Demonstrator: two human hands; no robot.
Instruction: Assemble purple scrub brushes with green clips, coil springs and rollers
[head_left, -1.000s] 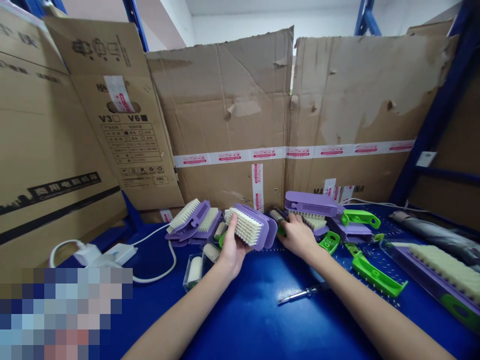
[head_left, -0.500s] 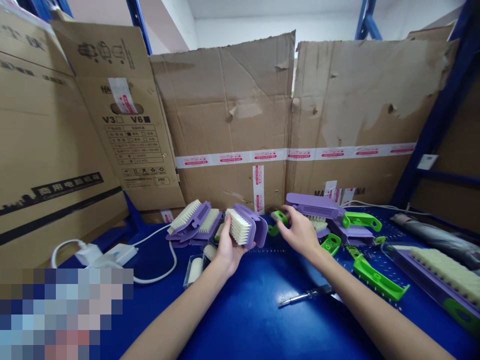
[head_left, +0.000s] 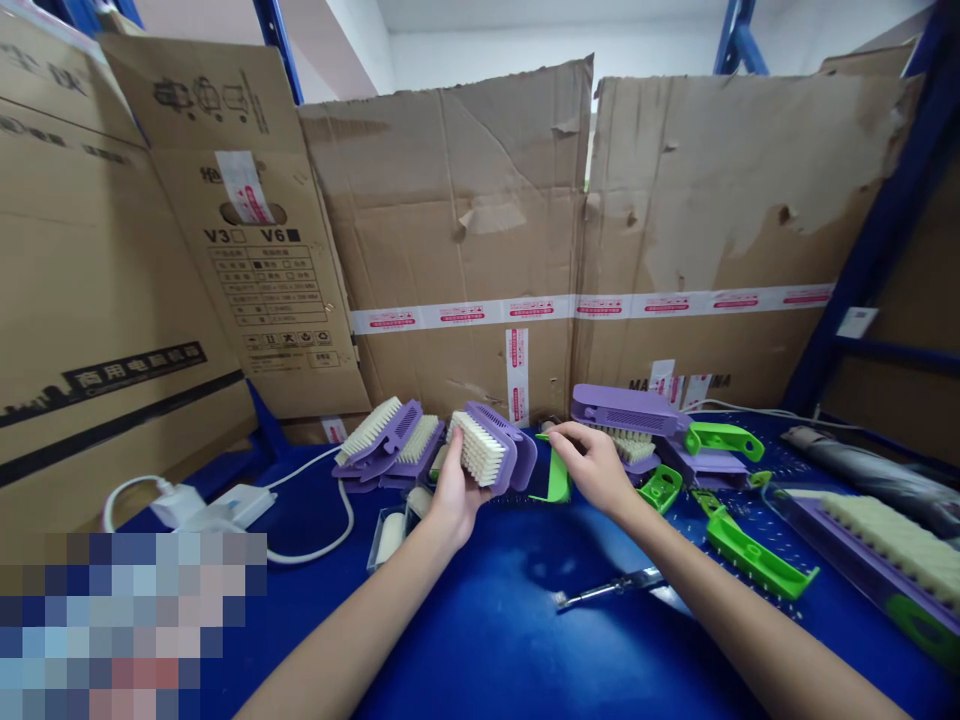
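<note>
My left hand [head_left: 456, 500] is closed around a purple brush head [head_left: 480, 452] with cream bristles, held upright above the blue surface. In the fingertips of my right hand [head_left: 596, 465] is a bright green plastic handle piece [head_left: 557, 478], just right of the brush head; a small gap seems to part the two. More green handle parts [head_left: 757, 555] lie to the right of that hand. Right behind it, a purple brush body [head_left: 630, 408] with a green handle [head_left: 724, 440] rests on other purple parts.
Several purple brush heads [head_left: 379, 440] are piled at left. A screwdriver [head_left: 607, 588] lies in front, with small screws scattered at right. A charger with a white cable [head_left: 247, 505], a clear box [head_left: 388, 540] and a long packaged brush [head_left: 885, 550] flank the work area. Cardboard [head_left: 450, 230] walls the back.
My right hand has turned the green handle piece, so its long flat side now shows and hangs lower. My left hand with the brush head has barely moved.
</note>
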